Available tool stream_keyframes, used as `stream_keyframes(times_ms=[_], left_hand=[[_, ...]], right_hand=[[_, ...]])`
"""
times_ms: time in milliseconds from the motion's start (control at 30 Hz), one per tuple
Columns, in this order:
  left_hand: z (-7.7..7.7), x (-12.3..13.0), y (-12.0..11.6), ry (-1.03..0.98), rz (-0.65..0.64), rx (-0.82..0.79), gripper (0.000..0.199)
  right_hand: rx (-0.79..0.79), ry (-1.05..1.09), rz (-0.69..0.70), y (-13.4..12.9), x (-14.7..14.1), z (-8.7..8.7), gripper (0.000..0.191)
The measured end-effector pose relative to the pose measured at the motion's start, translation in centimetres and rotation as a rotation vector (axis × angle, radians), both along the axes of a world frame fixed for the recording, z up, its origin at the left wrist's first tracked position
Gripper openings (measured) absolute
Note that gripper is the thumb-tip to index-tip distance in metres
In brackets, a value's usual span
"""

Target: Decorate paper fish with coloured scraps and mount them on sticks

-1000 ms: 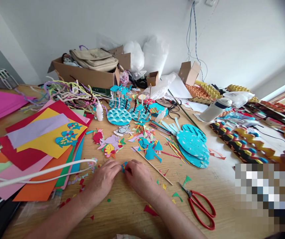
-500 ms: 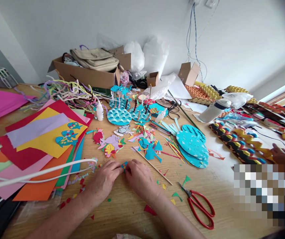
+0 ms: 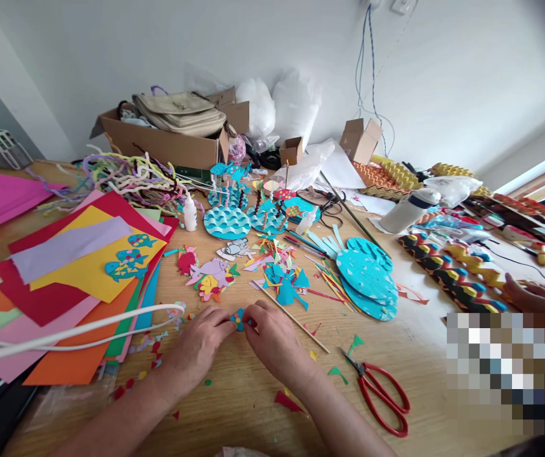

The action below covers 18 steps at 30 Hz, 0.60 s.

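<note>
- Wood-grained counter (image 3: 234,406) is set against a pale wall (image 3: 158,44), with a cardboard box (image 3: 167,143) and a beige bag (image 3: 181,114) kept at its back.
- Between the two hands, at the near middle of the counter, a small blue dotted paper cut-out (image 3: 239,319) is held in place, its ends partly hidden.
- Its left end is touched by the left hand (image 3: 200,339), whose fingers are pressed together; whether it is pinched or only pushed down cannot be told.
- Its right end is met by the right hand (image 3: 275,336), whose fingers are curled inward; the grip of the tips is hidden.
- Almost no weight is to be expected: it is judged thin, flexible, easily creased or torn, and any freshly glued dots could be slid. It is best taken lightly by the edges, with the dotted face left untouched.
- Similar blue fish cut-outs (image 3: 127,265) are laid on yellow paper (image 3: 75,270) to the left.
- Red-handled scissors (image 3: 384,397) and a thin wooden stick (image 3: 295,322) are laid to the right, near mixed paper scraps (image 3: 284,282).
</note>
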<state>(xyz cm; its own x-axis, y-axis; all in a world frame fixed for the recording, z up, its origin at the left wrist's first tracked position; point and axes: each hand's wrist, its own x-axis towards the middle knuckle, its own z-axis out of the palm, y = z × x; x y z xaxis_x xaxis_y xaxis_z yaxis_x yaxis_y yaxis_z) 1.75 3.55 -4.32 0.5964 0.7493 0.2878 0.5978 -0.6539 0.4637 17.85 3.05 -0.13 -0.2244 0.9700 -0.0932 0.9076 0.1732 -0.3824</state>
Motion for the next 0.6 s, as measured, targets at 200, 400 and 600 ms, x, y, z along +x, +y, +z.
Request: stream_keyframes(times_ms=[200,400,600], left_hand=[[-0.02,-0.01,0.13,-0.033,0.012,0.02,0.035],[0.1,0.07,0.07,-0.031,0.004,0.087,0.04],[0.25,0.03,0.01,0.013,0.004,0.081,0.038]], right_hand=[[-0.071,-0.007,0.063,0.08,-0.38,-0.44,0.019],[-0.093,-0.01,0.045,0.12,-0.36,-0.2,0.021],[-0.104,0.014,0.008,0.62,-0.04,0.31,0.022]])
